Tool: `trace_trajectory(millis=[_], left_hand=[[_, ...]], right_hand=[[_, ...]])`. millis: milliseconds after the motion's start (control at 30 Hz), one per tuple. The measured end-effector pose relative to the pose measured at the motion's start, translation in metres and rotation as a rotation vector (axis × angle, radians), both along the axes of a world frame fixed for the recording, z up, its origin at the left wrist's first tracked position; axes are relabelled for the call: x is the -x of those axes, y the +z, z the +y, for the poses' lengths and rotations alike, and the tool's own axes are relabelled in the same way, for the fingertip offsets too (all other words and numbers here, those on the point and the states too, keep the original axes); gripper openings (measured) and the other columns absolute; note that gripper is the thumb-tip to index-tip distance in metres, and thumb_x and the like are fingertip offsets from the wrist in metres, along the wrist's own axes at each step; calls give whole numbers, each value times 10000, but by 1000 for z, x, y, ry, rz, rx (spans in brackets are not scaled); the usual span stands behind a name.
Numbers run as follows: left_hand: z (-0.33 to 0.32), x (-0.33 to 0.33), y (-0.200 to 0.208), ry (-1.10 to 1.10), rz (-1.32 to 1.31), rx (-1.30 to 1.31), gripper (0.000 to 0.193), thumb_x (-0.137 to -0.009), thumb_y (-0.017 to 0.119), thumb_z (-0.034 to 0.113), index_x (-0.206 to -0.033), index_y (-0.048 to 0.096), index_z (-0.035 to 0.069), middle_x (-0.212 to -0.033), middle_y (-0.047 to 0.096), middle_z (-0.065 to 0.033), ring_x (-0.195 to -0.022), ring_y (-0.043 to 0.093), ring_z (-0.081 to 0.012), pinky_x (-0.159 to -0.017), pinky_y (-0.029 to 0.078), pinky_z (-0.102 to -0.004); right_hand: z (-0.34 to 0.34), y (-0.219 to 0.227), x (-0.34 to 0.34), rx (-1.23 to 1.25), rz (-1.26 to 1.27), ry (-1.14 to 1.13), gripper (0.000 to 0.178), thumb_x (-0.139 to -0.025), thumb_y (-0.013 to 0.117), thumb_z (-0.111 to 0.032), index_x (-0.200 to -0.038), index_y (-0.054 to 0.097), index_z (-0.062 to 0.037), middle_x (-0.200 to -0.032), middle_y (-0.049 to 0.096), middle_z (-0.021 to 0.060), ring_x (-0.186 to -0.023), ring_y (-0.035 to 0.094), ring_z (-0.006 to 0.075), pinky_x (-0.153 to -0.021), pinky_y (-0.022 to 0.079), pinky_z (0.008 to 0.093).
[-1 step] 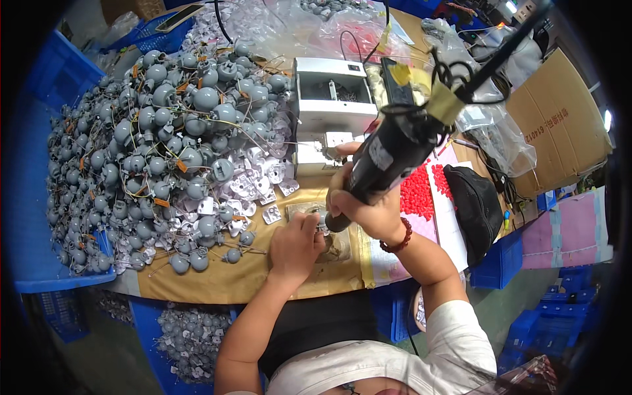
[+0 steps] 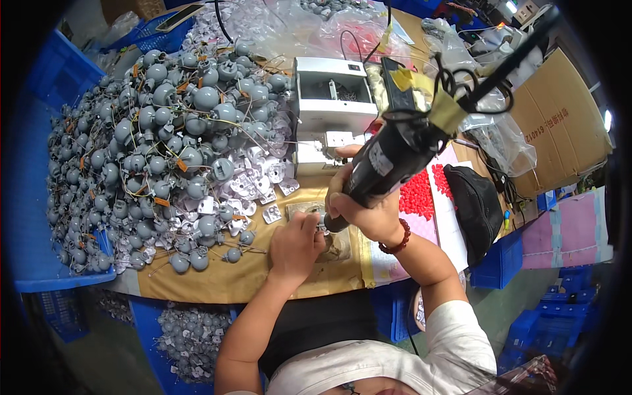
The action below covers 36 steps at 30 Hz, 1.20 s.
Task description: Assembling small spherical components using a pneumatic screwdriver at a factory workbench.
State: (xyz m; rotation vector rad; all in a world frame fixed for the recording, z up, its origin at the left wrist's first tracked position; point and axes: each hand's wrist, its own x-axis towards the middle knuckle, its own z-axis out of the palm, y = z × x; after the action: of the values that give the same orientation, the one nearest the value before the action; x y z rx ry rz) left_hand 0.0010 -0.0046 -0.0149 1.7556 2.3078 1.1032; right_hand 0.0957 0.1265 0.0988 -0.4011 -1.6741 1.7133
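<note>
Bare forearms, white short-sleeved shirt, and a dark red bead bracelet point(image 2: 395, 238) on the right wrist.

The scene is brightly and evenly lit from above, with no hard shadows on the table point(image 2: 217, 280); only soft, short shading sits under the heap of grey parts point(image 2: 164, 145) on the left. Clear plastic bags point(image 2: 283, 26) at the far side throw back white glare, and a small bright lamp spot shows at the far right edge. The fisheye lens bends straight edges strongly toward the rim, and a black vignette closes all corners. The centre is fairly sharp; the black power tool point(image 2: 395, 158) near the lens looks slightly soft, and detail smears toward the left and right edges. Colours are saturated, blues especially.
</note>
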Motion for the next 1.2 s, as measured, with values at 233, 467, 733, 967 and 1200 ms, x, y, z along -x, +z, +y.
trace_trajectory(millis=[233, 467, 733, 967, 1200], left_hand=[[2, 0, 1, 8, 16, -44, 372, -763, 732, 114, -1106, 592, 147, -921, 585, -55, -711, 626, -315, -612, 468, -453], [-1, 3, -3, -25, -21, -4, 384, -767, 734, 130, -1123, 589, 147, -958, 576, -53, -757, 633, -307, -643, 470, -453], [-2, 6, 3, -75, -99, 34, 389, -781, 730, 124, -1142, 585, 133, -979, 573, -71, -809, 635, -317, -684, 473, -461], [-3, 8, 8, -95, -170, 61, 375, -779, 731, 113, -1118, 573, 120, -984, 573, -94, -816, 627, -358, -696, 472, -489], [-2, 5, 11, -99, -181, 72, 386, -787, 733, 115, -1129, 556, 114, -1006, 574, -105, -832, 629, -373, -701, 481, -500]], right_hand=[[7, -23, -3, -223, 33, 100, 690, -840, 641, 129, -1446, 349, -29, -848, 628, 95, -715, 646, 155, -657, 539, 300], [1, -27, -6, -417, -27, 134, 606, -817, 675, 104, -1341, 407, -40, -840, 630, 106, -724, 641, 156, -644, 520, 295], [-2, -39, -12, -594, 43, 205, 522, -821, 685, 86, -1254, 448, -84, -836, 636, 113, -740, 659, 180, -654, 545, 322], [-3, -41, -17, -465, 77, 331, 513, -819, 714, 53, -1223, 434, -94, -856, 625, 113, -753, 660, 204, -683, 548, 344], [-1, -44, -20, -451, 57, 349, 455, -788, 717, 87, -1126, 467, -88, -866, 626, 114, -775, 652, 204, -700, 547, 349]])
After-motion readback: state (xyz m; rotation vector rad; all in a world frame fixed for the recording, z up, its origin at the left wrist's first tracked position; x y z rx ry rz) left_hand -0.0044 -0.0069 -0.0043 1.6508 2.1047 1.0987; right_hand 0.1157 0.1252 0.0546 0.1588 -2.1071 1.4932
